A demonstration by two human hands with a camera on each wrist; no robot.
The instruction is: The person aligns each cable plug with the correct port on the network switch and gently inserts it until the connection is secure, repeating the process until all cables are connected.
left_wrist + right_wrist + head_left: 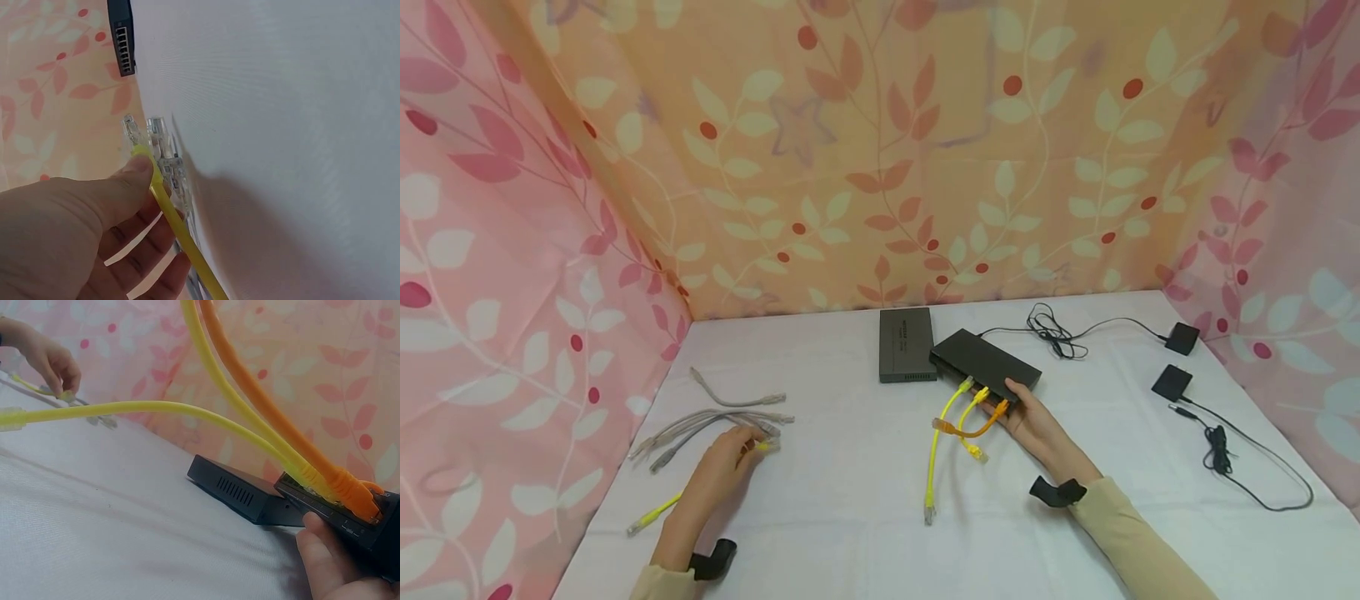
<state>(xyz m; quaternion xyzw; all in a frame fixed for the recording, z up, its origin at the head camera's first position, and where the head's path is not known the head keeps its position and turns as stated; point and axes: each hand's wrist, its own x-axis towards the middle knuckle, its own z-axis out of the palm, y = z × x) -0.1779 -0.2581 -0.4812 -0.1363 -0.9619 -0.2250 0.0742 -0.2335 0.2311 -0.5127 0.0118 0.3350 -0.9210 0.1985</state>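
Note:
My left hand pinches a short yellow network cable between thumb and fingers, just behind its clear plug. The cable's other end trails toward the front left. Beside those fingers lie several grey network cables with clear plugs. On the right, my right hand grips a black network switch at its near right corner, thumb on top. Two yellow cables and an orange cable are plugged into its port side, their other ends loose.
A second dark switch lies flat left of the held one. A black power adapter at the back right has a cord running to the held switch. Another adapter with a bundled cord lies nearer. Patterned curtains enclose the white table.

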